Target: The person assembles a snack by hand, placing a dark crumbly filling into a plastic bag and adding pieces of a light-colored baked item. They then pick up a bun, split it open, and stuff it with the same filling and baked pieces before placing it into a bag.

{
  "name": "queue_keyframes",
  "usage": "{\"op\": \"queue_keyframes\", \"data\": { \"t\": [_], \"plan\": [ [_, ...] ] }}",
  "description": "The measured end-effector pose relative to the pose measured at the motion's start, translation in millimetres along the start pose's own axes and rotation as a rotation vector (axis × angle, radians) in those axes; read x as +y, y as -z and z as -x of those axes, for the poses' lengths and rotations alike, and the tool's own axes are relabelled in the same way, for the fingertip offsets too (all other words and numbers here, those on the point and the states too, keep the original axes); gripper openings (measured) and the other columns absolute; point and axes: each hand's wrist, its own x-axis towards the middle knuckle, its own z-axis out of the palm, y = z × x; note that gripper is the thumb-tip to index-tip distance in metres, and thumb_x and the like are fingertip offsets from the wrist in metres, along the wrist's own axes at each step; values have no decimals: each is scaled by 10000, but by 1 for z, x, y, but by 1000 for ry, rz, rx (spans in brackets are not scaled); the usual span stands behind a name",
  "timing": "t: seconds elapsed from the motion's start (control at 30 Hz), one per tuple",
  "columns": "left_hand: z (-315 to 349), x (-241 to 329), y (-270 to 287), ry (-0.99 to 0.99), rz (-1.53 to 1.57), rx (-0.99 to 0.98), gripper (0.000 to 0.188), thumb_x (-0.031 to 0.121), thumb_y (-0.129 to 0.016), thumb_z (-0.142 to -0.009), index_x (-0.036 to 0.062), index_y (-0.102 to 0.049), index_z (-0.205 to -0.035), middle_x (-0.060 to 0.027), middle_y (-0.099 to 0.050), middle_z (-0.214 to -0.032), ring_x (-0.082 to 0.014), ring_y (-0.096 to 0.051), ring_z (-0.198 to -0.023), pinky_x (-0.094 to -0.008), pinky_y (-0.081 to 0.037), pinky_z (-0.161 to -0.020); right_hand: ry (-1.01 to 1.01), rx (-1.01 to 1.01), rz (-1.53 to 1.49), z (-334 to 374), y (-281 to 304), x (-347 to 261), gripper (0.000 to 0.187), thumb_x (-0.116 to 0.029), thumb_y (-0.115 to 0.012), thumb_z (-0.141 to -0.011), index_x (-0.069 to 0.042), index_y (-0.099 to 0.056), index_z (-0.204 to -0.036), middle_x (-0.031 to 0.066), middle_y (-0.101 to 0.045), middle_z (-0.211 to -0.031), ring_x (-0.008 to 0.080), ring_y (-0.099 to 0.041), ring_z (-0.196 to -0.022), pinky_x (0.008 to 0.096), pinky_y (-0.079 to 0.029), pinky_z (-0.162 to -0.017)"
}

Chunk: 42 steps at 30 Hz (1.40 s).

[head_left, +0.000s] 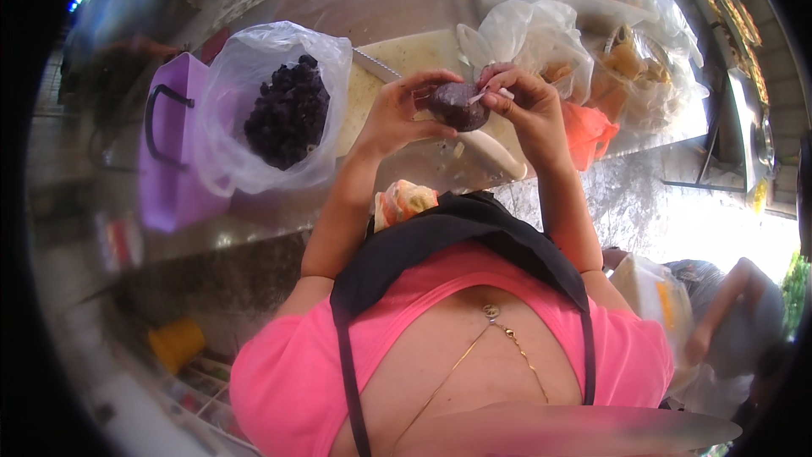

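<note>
Over the near edge of the counter, both my hands hold up a dark purple, rounded root that looks like a purple sweet potato. My left hand grips it from the left, fingers above and thumb below. On its right side, the pinched fingers of my right hand work at its surface with a small white piece between them; its kind I cannot make out. Beneath lies a pale cutting board. To the left, a clear plastic bag stands open with dark purple chunks inside.
A lilac box with a black handle stands left of the bag. A metal blade rests on the board. At back right is a clear bin of pale chunks, with plastic bags before it. Another person is at lower right.
</note>
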Motion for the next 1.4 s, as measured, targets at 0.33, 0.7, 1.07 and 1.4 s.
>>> {"op": "queue_keyframes", "data": {
  "t": [0.33,0.7,1.07,1.4],
  "plan": [
    [10,-24,9,117,515,-103,713,37,-800,-640,-6,-472,-1272,-96,-545,-1221,-178,-545,-1104,-310,-417,-988,-299,332,-572,-3,20,34,127,-130,-550,-919,-42,-552,-1010,60,-583,-832,166,-583,-801,308,-496,-757],
    [-1,-23,-1,212,554,-4,701,36,-673,-796,28,-321,-1402,-111,-450,-1316,-183,-479,-1184,-304,-381,-1011,-131,79,79,-9,6,19,280,-124,-641,-852,3,-597,-1097,55,-628,-1030,107,-568,-951,258,-447,-850],
    [1,-27,-6,105,223,233,836,-53,-731,-712,22,-280,-1411,-77,-386,-1264,-161,-458,-1158,-286,-390,-992,-120,38,202,-28,8,33,142,-37,-664,-811,10,-637,-942,27,-610,-932,97,-571,-860,238,-458,-773],
    [-16,-26,-29,-13,96,525,617,11,-774,-705,-22,-440,-1223,-94,-564,-1073,-147,-567,-1011,-275,-485,-893,209,245,514,-35,-9,41,127,27,-563,-841,18,-554,-967,107,-567,-881,204,-567,-813,291,-457,-753]
  ]
}}
